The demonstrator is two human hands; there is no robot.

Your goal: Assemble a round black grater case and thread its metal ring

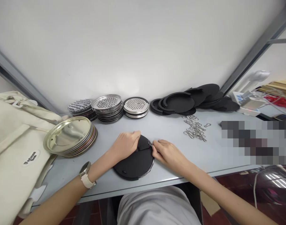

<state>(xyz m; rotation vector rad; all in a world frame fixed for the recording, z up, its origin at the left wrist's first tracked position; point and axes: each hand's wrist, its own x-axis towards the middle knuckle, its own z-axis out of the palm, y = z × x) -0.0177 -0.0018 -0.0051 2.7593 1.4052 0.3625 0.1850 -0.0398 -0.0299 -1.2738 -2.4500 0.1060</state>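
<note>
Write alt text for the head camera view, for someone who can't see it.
Bare hands at a round black piece on a pale table: the left hand on top, the right hand at its edge by a small metal clip. Beyond are stacked round metal plates, more black pieces and loose metal clips.

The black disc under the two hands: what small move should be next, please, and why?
Probably, steady the black disc with the left hand and check the small metal clip with the right hand: the clip sits at the rim, by the right fingertips, partly hidden.
</note>
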